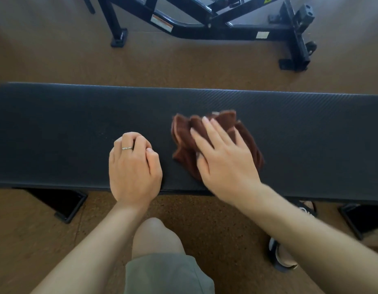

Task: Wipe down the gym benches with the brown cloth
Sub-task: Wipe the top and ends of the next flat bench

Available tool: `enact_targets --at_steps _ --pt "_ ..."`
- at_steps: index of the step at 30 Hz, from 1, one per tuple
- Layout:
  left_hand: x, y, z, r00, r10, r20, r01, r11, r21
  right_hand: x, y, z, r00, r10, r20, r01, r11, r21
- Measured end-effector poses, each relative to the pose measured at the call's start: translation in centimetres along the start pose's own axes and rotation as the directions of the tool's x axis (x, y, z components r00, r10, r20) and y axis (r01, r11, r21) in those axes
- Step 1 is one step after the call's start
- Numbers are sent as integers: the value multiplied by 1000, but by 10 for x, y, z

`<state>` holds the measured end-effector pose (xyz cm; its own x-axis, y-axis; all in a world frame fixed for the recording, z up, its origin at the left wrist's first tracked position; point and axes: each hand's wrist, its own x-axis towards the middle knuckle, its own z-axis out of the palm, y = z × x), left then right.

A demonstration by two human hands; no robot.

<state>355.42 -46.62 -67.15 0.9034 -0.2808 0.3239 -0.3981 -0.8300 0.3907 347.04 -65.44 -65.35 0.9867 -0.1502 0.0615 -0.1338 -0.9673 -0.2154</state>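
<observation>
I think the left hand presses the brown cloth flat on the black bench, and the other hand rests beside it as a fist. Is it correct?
Not quite: the head view shows the right hand pressing the brown cloth on the black bench; the left hand is the fist.

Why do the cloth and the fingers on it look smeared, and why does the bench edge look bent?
Head view: right hand pressing the brown cloth is motion-blurred; left hand, curled, is sharp. Wide-angle lens bows the bench edges. Light is soft, without glare.
</observation>
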Motion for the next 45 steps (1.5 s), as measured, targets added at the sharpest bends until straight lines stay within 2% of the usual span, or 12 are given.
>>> enact_targets --at_steps 3,7,12,16,19,26,29,31,35,40,42,45 --pt "1 0 2 1000 -9 -2 9 1000 9 -22 1 -2 998 -37 47 36 999 10" --pt "2 0 2 1000 -1 -10 1 1000 6 35 5 -1 998 -30 53 30 1000 4" --pt "3 -3 1 1000 0 -16 0 1000 -2 96 -17 9 996 85 26 -84 996 -38" --pt "2 -6 1 999 -27 -38 24 998 -66 27 -38 11 999 -49 -22 49 999 10" --pt "0 -8 2 996 -67 -59 60 992 -113 -20 -41 9 994 -103 30 103 994 21" --pt "-2 -8 2 995 -38 -95 24 990 -139 -77 58 -20 988 153 19 -152 988 -35" --pt "1 -5 3 995 -27 -93 16 993 -120 -73 42 -15 970 244 -10 -244 966 -81" --pt "1 -6 4 995 -34 -94 23 993 -114 -63 11 -7 983 183 -22 -184 976 -116" --pt "3 -7 2 995 -62 -76 50 987 -154 -33 -38 8 996 -87 11 88 990 -109" --pt "11 -13 -15 993 -108 -51 90 958 -273 -39 4 -7 889 -406 213 441 884 -153" --pt "13 -34 -27 993 -76 -91 58 982 -181 -56 27 -14 864 -440 243 490 845 -213" --pt "17 -66 -33 983 -151 -104 149 988 -27 -57 30 -12 876 -424 231 472 851 -228"
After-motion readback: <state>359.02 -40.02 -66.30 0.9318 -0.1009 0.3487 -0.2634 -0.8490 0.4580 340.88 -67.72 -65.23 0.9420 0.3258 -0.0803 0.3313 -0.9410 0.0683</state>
